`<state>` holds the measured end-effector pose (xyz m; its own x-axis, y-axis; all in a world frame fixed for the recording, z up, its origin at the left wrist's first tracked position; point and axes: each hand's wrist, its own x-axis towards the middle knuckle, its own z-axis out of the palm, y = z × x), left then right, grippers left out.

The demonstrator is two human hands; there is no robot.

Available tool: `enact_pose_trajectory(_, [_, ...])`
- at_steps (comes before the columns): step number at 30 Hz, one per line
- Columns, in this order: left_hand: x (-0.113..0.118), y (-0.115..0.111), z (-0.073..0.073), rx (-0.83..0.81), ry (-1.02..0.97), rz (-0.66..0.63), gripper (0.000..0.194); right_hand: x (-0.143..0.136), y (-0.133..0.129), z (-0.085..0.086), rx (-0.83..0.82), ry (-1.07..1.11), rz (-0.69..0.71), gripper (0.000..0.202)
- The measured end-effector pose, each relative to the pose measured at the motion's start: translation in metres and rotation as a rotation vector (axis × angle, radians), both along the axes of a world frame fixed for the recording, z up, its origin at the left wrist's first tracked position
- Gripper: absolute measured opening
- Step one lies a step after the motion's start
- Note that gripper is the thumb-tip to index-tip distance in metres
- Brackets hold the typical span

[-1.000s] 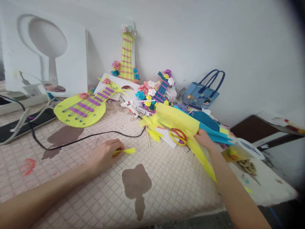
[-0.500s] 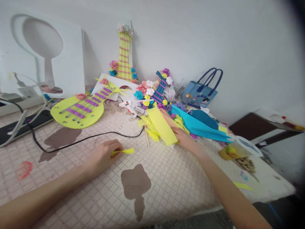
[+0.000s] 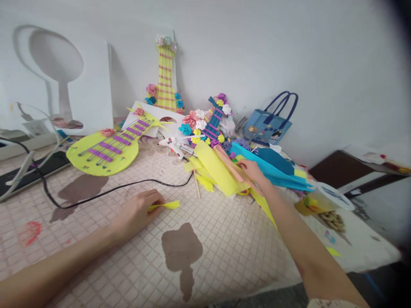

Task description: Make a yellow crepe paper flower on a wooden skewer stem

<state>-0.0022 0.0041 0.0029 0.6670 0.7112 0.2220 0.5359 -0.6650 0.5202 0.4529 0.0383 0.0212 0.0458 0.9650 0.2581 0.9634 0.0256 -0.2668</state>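
Note:
My left hand [image 3: 143, 209] rests on the tablecloth, closed around a narrow strip of yellow crepe paper [image 3: 171, 205] whose frayed end sticks out to the right. My right hand [image 3: 253, 173] reaches into a pile of crepe paper, its fingertips drawn together over the pile; what they grip, if anything, is unclear. Just left of it lie a wide yellow crepe paper sheet [image 3: 216, 169] and a salmon-pink piece [image 3: 228, 162]. A yellow strip [image 3: 267, 210] runs beneath my right wrist. Beyond the hand is a long turquoise sheet [image 3: 269, 169].
A white glue gun [image 3: 173, 145] trails a black cord [image 3: 128, 185] across the table. A yellow paper guitar [image 3: 102, 154] lies at left. A blue bag [image 3: 268, 124] stands by the wall. A plastic cup [image 3: 316, 201] is near the right edge, beside a wooden stick [image 3: 197, 185] farther left.
My right hand has shifted from beside the yellow sheet's lower end farther into the pile, with its fingers more drawn together. A yellow strip now shows under the wrist. The left hand keeps its hold.

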Motion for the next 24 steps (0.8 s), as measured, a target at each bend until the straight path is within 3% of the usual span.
enact_pose_trajectory(9, [-0.001, 0.000, -0.001, -0.005, -0.002, 0.001, 0.012, 0.005, 0.013, 0.009, -0.250, -0.085, 0.140, 0.027])
enact_pose_trajectory(24, [0.000, 0.000, -0.001, 0.003, -0.007, -0.003, 0.012, 0.002, 0.013, 0.009, -0.213, -0.186, 0.081, 0.020])
